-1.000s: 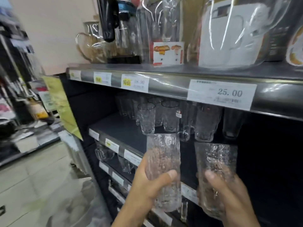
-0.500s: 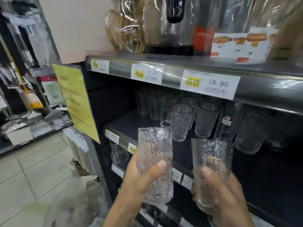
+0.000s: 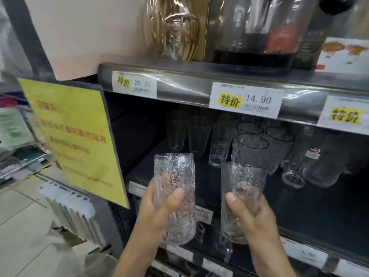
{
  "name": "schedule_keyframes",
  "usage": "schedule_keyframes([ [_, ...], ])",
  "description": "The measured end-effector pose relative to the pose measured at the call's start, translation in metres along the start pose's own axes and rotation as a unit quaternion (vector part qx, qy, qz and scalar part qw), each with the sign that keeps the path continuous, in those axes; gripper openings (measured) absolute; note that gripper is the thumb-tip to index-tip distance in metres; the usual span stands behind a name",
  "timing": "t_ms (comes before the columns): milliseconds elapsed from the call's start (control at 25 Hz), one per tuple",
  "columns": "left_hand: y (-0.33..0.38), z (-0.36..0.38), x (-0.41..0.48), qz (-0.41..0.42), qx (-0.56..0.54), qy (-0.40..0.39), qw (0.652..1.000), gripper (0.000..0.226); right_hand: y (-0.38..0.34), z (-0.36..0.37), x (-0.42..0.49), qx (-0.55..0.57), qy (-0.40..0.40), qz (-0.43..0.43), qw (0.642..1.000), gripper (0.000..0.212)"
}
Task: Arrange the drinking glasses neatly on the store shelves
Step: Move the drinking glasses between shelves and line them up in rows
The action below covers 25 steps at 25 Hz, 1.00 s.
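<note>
My left hand (image 3: 154,212) grips a tall textured clear glass (image 3: 174,182), held upright in front of the dark middle shelf (image 3: 311,212). Beside it, my right hand (image 3: 251,216) holds a second, shorter textured glass (image 3: 242,182), thumb across its front. Both glasses hang just before the shelf's front edge. Further back on the shelf stand several clear glasses (image 3: 252,148), some smooth at the left (image 3: 176,132) and some with a sticker at the right (image 3: 311,156).
The shelf above (image 3: 179,92) carries price tags and holds wrapped glass pitchers (image 3: 173,29). A yellow paper notice (image 3: 73,136) hangs on the unit's left side. Lower shelves with more glassware sit below my hands. Tiled floor lies at the left.
My view has shifted left and closer to the shelf. Both hands kept their glasses and rose slightly toward the shelf opening.
</note>
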<state>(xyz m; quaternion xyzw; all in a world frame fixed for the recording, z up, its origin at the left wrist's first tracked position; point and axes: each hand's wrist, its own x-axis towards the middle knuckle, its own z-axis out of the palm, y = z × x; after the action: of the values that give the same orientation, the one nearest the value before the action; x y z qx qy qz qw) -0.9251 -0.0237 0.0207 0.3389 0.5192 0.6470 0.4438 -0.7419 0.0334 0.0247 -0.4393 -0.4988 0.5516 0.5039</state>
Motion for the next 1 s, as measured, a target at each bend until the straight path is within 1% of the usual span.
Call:
schedule_keyframes([
  [120, 0.007, -0.021, 0.011, -0.005, -0.007, 0.010, 1.000, 0.127, -0.002, 0.030, 0.012, -0.055, 0.008, -0.011, 0.998, 0.064],
  [240, 0.011, -0.033, 0.020, 0.024, 0.002, 0.019, 1.000, 0.120, -0.001, 0.054, 0.029, -0.102, 0.003, -0.032, 0.994, 0.049],
  [320, 0.015, -0.039, 0.025, 0.040, -0.006, 0.022, 0.999, 0.105, 0.002, 0.070, 0.042, -0.138, -0.002, -0.050, 0.989, 0.049],
  [400, 0.020, -0.044, 0.030, 0.049, -0.015, 0.034, 0.998, 0.089, 0.007, 0.084, 0.053, -0.163, -0.006, -0.060, 0.985, 0.055],
  [520, 0.027, -0.049, 0.034, 0.042, -0.009, 0.062, 0.997, 0.070, 0.014, 0.104, 0.068, -0.178, -0.021, -0.064, 0.982, 0.057],
  [640, 0.030, -0.053, 0.040, 0.033, 0.007, 0.085, 0.996, 0.064, 0.020, 0.124, 0.084, -0.182, -0.034, -0.060, 0.981, 0.051],
  [680, 0.027, -0.060, 0.043, 0.031, -0.001, 0.087, 0.996, 0.073, 0.022, 0.130, 0.089, -0.181, -0.034, -0.057, 0.981, 0.049],
  [760, 0.024, -0.073, 0.049, 0.035, 0.006, 0.086, 0.996, 0.107, 0.026, 0.143, 0.098, -0.176, -0.023, -0.054, 0.983, 0.049],
  [800, 0.028, -0.076, 0.051, 0.026, 0.017, 0.089, 0.996, 0.113, 0.028, 0.148, 0.101, -0.174, -0.016, -0.054, 0.983, 0.051],
  [840, 0.029, -0.081, 0.054, 0.021, 0.020, 0.083, 0.996, 0.105, 0.029, 0.153, 0.104, -0.174, -0.010, -0.054, 0.983, 0.055],
  [880, 0.033, -0.085, 0.057, 0.025, 0.025, 0.075, 0.997, 0.087, 0.031, 0.159, 0.108, -0.173, -0.001, -0.056, 0.983, 0.058],
  [960, 0.040, -0.089, 0.060, -0.001, 0.036, 0.046, 0.998, 0.045, 0.034, 0.170, 0.114, -0.171, 0.025, -0.059, 0.983, 0.062],
  [1000, 0.041, -0.093, 0.063, -0.009, 0.044, 0.027, 0.999, 0.034, 0.035, 0.176, 0.116, -0.175, 0.039, -0.063, 0.982, 0.065],
])
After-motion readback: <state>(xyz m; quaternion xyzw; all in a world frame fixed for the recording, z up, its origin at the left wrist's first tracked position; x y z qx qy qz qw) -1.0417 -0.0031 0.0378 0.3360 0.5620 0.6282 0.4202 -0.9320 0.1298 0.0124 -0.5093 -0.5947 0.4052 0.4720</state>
